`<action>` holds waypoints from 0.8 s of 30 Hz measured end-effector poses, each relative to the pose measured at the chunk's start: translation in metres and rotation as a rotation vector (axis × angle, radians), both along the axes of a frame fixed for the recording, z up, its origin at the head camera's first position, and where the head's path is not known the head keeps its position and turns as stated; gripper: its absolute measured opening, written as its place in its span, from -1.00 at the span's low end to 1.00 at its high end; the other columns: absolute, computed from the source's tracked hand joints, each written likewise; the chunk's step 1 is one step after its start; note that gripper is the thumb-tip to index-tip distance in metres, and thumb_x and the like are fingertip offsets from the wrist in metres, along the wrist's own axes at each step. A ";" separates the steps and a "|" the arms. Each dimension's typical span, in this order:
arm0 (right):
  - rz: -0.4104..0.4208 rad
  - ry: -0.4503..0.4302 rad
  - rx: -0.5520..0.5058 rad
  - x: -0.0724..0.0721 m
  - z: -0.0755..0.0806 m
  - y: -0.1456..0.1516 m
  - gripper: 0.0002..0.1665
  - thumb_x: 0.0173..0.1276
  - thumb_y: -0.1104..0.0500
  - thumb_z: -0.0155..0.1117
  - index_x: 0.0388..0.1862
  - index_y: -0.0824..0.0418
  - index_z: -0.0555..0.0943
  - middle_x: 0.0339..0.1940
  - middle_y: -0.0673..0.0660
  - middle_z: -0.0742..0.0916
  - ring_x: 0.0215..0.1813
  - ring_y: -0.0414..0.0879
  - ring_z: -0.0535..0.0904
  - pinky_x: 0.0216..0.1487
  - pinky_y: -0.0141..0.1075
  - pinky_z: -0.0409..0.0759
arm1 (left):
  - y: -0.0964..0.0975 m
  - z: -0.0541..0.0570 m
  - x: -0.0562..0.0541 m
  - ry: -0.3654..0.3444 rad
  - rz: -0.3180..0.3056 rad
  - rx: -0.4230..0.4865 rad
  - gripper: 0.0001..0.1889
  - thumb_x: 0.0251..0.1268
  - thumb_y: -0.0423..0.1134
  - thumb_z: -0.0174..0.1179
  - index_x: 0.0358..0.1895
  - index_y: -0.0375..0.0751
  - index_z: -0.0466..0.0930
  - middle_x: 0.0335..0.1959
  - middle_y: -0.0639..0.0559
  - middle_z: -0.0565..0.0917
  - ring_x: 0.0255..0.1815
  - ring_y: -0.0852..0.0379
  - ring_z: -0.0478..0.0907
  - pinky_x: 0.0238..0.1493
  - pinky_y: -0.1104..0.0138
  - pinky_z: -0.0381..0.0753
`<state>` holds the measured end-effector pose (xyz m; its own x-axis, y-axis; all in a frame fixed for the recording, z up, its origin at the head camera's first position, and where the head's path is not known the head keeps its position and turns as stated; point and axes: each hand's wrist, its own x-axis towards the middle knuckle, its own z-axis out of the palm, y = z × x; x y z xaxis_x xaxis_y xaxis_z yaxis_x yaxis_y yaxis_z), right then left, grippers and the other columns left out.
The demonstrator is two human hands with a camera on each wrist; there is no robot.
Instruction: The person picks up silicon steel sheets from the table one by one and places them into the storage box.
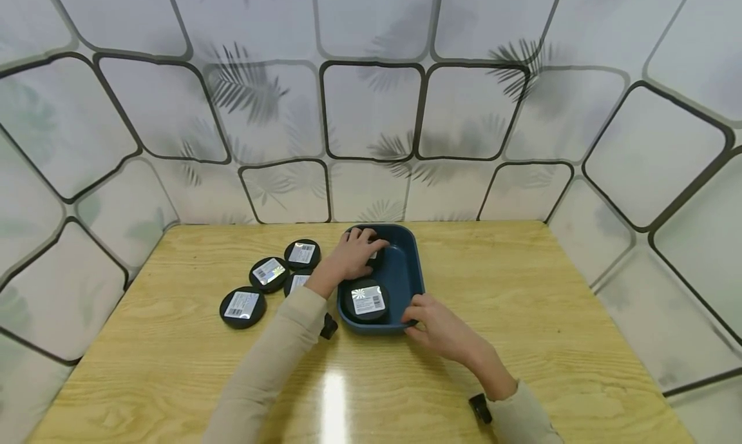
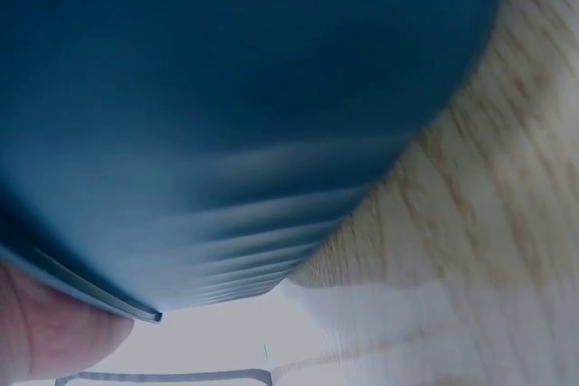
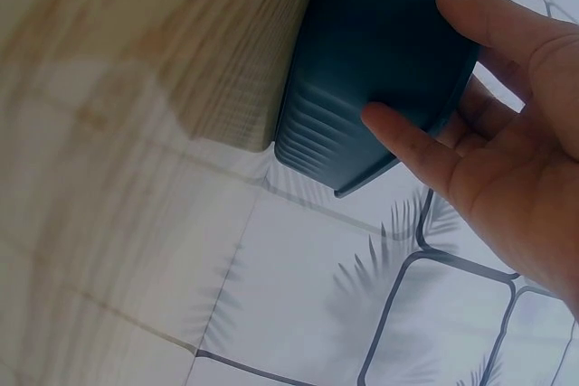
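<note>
Gripping the blue tray (image 1: 404, 273) at its near-right corner, my right hand (image 1: 442, 328) seemingly steadies it while my left hand (image 1: 351, 254) covers a black disc (image 1: 377, 260) inside, its hold unclear from here.

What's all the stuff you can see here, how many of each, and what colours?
Backdrop: one, whitish with dark lines and leaf prints, behind everything
Table: one, yellowish wood, in front of it
Tray: one, blue, on the table
Loose discs: four, black, left of the tray
Discs in the tray: two, black, one near, one far
Labels: six, whitish, on the discs, two partly covered
Small gadgets: two, black, one by each wrist
Sleeves: two, beige, on the arms
Left hand: one, bare, on the far disc
Right hand: one, bare, gripping the tray's near right corner
</note>
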<state>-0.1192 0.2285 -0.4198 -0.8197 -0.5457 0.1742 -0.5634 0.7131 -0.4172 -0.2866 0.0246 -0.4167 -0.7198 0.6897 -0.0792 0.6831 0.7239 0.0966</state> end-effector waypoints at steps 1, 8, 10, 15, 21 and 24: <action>0.003 0.004 -0.001 0.000 0.000 0.000 -0.90 0.25 0.29 0.43 -0.26 0.14 0.73 -0.30 -0.06 0.58 -0.21 -0.20 0.47 -0.18 -0.29 0.55 | -0.001 0.000 0.000 0.000 0.000 0.002 -0.34 0.40 -0.11 0.24 0.51 0.17 0.22 0.52 -0.18 0.15 0.48 -0.25 0.09 0.42 -0.16 0.13; 0.018 0.017 -0.001 -0.001 0.001 -0.002 -0.91 0.25 0.30 0.43 -0.27 0.16 0.72 -0.31 -0.05 0.57 -0.20 -0.17 0.47 -0.16 -0.28 0.55 | -0.005 -0.001 -0.002 -0.016 0.001 0.057 -0.25 0.38 -0.09 0.26 0.56 0.09 0.11 0.52 -0.21 0.15 0.49 -0.26 0.09 0.41 -0.17 0.15; 0.019 0.018 -0.003 -0.001 0.002 -0.002 -0.90 0.24 0.31 0.43 -0.27 0.17 0.72 -0.31 -0.05 0.57 -0.20 -0.17 0.47 -0.16 -0.28 0.55 | -0.007 -0.002 -0.004 -0.038 0.003 0.099 -0.23 0.37 -0.10 0.27 0.57 0.08 0.08 0.51 -0.21 0.15 0.49 -0.25 0.09 0.41 -0.17 0.14; 0.021 0.011 -0.005 -0.001 0.001 -0.002 -0.90 0.24 0.30 0.43 -0.26 0.18 0.72 -0.30 -0.05 0.58 -0.19 -0.16 0.48 -0.15 -0.27 0.55 | -0.014 -0.003 -0.005 -0.078 0.010 0.191 -0.26 0.38 -0.13 0.25 0.55 0.02 0.12 0.49 -0.23 0.19 0.49 -0.25 0.10 0.41 -0.16 0.15; 0.010 -0.012 -0.004 -0.001 0.002 -0.002 -0.90 0.25 0.31 0.42 -0.25 0.19 0.73 -0.29 -0.04 0.58 -0.19 -0.16 0.47 -0.16 -0.26 0.56 | -0.026 0.006 0.003 -0.094 0.020 0.266 -0.34 0.42 -0.16 0.20 0.52 -0.05 0.18 0.46 -0.27 0.23 0.45 -0.30 0.13 0.39 -0.18 0.17; -0.001 -0.027 -0.001 0.000 0.002 -0.001 -0.90 0.26 0.31 0.42 -0.24 0.19 0.73 -0.29 -0.04 0.58 -0.19 -0.16 0.46 -0.16 -0.26 0.55 | -0.033 0.011 0.008 -0.083 0.026 0.294 -0.36 0.43 -0.17 0.19 0.51 -0.08 0.20 0.44 -0.29 0.26 0.42 -0.31 0.18 0.35 -0.20 0.21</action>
<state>-0.1187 0.2273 -0.4182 -0.8245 -0.5450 0.1523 -0.5513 0.7129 -0.4333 -0.2782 -0.0083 -0.4061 -0.7372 0.6729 0.0617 0.6454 0.6742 0.3591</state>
